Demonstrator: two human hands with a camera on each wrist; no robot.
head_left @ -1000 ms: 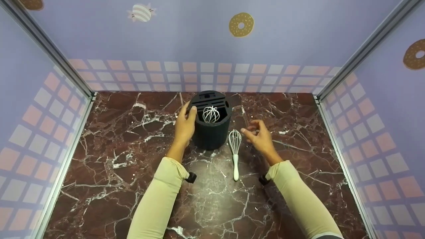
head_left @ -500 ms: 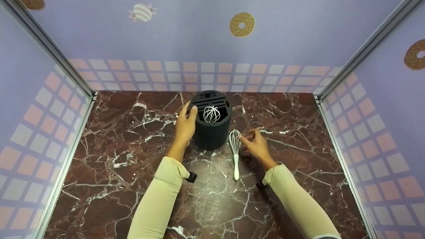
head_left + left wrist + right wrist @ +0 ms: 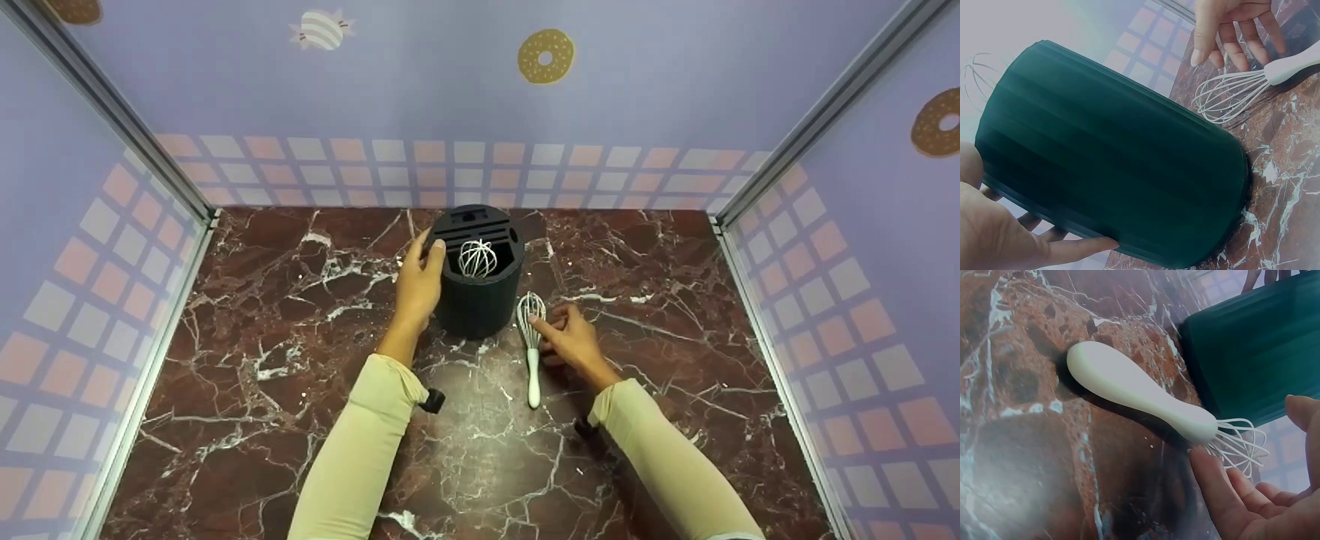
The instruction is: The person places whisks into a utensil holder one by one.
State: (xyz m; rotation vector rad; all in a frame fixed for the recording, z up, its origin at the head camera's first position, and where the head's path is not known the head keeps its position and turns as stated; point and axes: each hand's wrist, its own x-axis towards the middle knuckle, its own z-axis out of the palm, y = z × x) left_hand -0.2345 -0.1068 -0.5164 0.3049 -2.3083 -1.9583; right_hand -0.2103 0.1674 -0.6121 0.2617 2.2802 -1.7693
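Observation:
A black ribbed utensil holder [image 3: 480, 296] stands upright at the middle of the marble table [image 3: 300, 360], with a wire whisk head [image 3: 477, 259] poking out of its top. My left hand [image 3: 421, 279] grips the holder's left side, thumb at the rim; its fingers [image 3: 1044, 250] curl round the wall [image 3: 1112, 163]. A second whisk [image 3: 532, 352] with a white handle [image 3: 1129, 388] lies flat just right of the holder. My right hand [image 3: 562, 336] hovers low beside its wires [image 3: 1224, 95], fingers [image 3: 1219, 489] stretched toward the handle's neck, holding nothing.
Purple walls with pink tiles and metal corner posts [image 3: 161, 176] close in the table on three sides. Bare marble lies to the left [image 3: 247, 390], to the right [image 3: 675, 315] and in front of the arms.
My right hand has come down and to the left, from mid-air to right beside the lying whisk. The left hand and the holder have stayed put.

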